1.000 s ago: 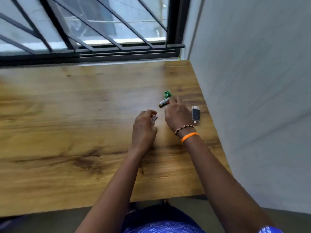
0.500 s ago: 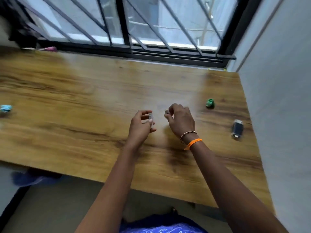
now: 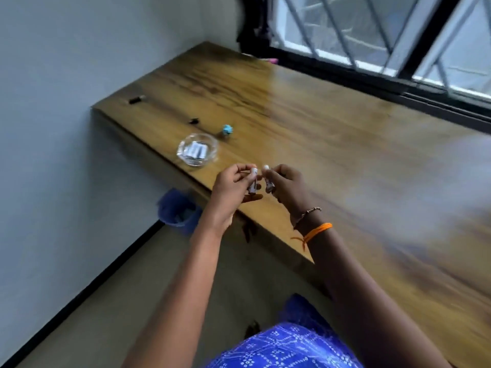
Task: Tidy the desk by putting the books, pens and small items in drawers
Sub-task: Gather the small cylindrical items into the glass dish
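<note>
Your view has swung left since a second ago. Each hand now holds one small battery clear of the tabletop [image 3: 332, 134]: left hand [image 3: 233, 187] pinching the left battery [image 3: 253, 181], right hand [image 3: 285, 187] pinching the right battery [image 3: 268, 180]. A glass dish [image 3: 210, 152] lies near; no drawer is visible yet.

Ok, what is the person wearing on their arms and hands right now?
Both forearms are bare, no sleeves or gloves. The right wrist carries a thin beaded bracelet and an orange string band with a loose knotted tail. The left wrist is bare.
</note>
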